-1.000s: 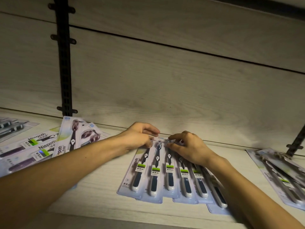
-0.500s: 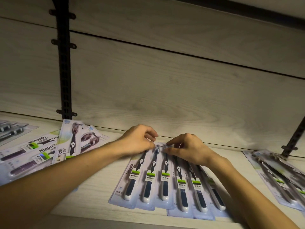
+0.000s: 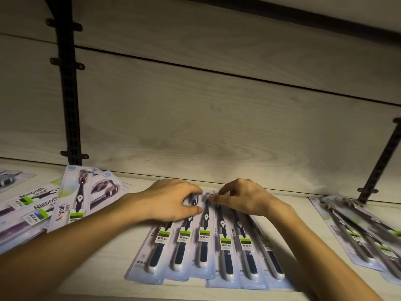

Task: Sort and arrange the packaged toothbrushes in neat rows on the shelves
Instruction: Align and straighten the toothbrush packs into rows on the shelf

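my left fingers curl over the top ends of the left toothbrush packs, and my right fingers pinch the next pack's top, i think to square the overlapped row. it lies flat mid-shelf. looser piles wait at both sides.

Both forearms bare w/ no sleeves, left hand & right hand ungloved, no rings/watch.

Shop: packaged toothbrushes on slotted-rail display shelf.
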